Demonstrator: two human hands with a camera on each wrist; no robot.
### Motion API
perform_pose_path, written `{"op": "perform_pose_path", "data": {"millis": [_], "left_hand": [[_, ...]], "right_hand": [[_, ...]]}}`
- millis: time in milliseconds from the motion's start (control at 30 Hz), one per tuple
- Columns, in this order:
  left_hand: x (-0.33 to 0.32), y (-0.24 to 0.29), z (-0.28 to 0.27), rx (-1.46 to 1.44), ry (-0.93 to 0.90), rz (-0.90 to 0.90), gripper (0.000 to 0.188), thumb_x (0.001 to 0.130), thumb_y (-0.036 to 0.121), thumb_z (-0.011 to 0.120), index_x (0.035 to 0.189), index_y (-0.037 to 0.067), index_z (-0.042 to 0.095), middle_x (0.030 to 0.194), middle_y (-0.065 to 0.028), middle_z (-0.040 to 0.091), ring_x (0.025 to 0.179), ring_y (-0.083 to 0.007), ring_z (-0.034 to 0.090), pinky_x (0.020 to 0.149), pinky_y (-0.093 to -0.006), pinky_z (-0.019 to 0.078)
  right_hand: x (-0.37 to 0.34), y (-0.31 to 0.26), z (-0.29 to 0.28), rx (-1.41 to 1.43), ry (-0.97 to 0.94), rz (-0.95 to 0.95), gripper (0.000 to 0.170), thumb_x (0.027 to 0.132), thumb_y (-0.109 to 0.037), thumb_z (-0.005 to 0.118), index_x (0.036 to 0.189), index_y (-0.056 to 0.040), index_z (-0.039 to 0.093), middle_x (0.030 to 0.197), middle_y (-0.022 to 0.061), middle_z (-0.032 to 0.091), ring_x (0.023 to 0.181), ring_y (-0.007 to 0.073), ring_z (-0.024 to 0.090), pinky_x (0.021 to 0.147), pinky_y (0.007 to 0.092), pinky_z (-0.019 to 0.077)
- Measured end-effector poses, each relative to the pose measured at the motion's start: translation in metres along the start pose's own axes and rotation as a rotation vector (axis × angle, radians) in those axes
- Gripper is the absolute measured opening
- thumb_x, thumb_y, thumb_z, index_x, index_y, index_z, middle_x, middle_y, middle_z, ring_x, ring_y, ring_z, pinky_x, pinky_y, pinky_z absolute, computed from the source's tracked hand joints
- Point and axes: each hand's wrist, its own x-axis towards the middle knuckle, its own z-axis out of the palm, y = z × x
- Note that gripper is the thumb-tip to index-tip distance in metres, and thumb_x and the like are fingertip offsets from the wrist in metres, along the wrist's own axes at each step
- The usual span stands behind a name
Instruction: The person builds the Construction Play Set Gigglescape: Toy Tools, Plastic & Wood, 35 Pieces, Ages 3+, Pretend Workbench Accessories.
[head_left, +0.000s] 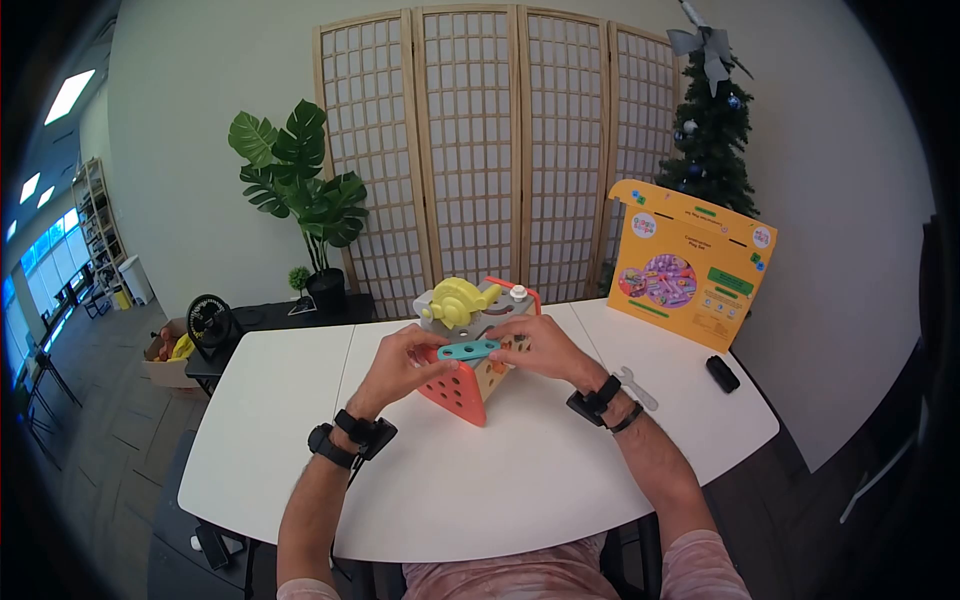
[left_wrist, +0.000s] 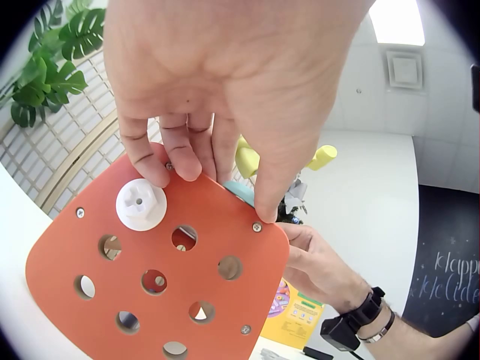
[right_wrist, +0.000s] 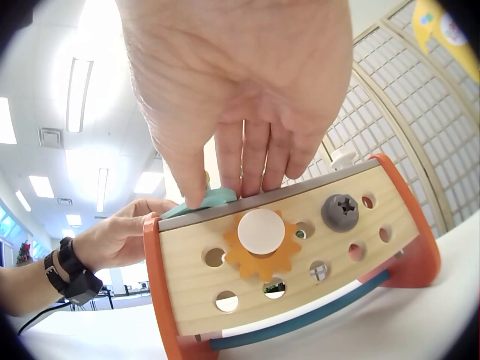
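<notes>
A teal strip with holes (head_left: 468,351) lies at the near edge of a toy workbench's grey top. My left hand (head_left: 396,370) pinches its left end, while my right hand (head_left: 550,352) grips the right end by thumb and fingers. The left wrist view has the left fingers over the red end panel (left_wrist: 202,259), beside a white nut (left_wrist: 140,204). In the right wrist view, the right thumb touches the teal strip (right_wrist: 217,198). Below that are an orange gear (right_wrist: 247,264) and a grey screw (right_wrist: 340,214) on the wooden side. A yellow piece (head_left: 455,301) stands on the top.
A grey wrench (head_left: 637,388) lies right of the workbench, with a black case (head_left: 722,374) farther right. The yellow box (head_left: 690,262) stands at the table's back right. A black fan (head_left: 210,322) is beyond the table's left edge.
</notes>
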Motion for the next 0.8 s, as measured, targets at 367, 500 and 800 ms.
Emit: {"op": "perform_pose_path", "data": {"millis": [367,500,800], "left_hand": [[-0.001,0.001,-0.001,-0.005,0.008,0.006,0.047,0.085,0.031,0.097,0.119,0.003,0.081,0.101,-0.006,0.073,0.091,-0.0157,0.069,0.082,-0.0315,0.0568],[-0.002,0.007,-0.001,0.026,0.008,-0.002,0.057,0.082,0.035,0.098,0.123,0.001,0.079,0.105,-0.0068,0.074,0.093,-0.0167,0.07,0.085,-0.0326,0.0575],[-0.004,0.012,-0.009,0.034,-0.042,-0.055,0.061,0.082,0.032,0.098,0.131,0.002,0.076,0.11,-0.005,0.076,0.094,-0.0125,0.07,0.087,-0.0305,0.0575]], "right_hand": [[-0.002,0.003,-0.003,0.043,0.029,0.008,0.047,0.095,-0.029,0.087,0.133,-0.0042,0.077,0.124,0.0094,0.081,0.113,0.0185,0.076,0.098,0.0349,0.0588],[-0.01,0.015,-0.023,0.288,0.008,0.135,0.038,0.102,-0.019,0.079,0.135,-0.0011,0.075,0.124,0.008,0.08,0.115,0.012,0.073,0.093,0.0304,0.0616],[-0.076,0.056,-0.091,0.061,0.094,0.321,0.026,0.106,-0.018,0.073,0.125,-0.0003,0.079,0.116,0.0105,0.081,0.105,0.0177,0.076,0.092,0.0334,0.0603]]}}
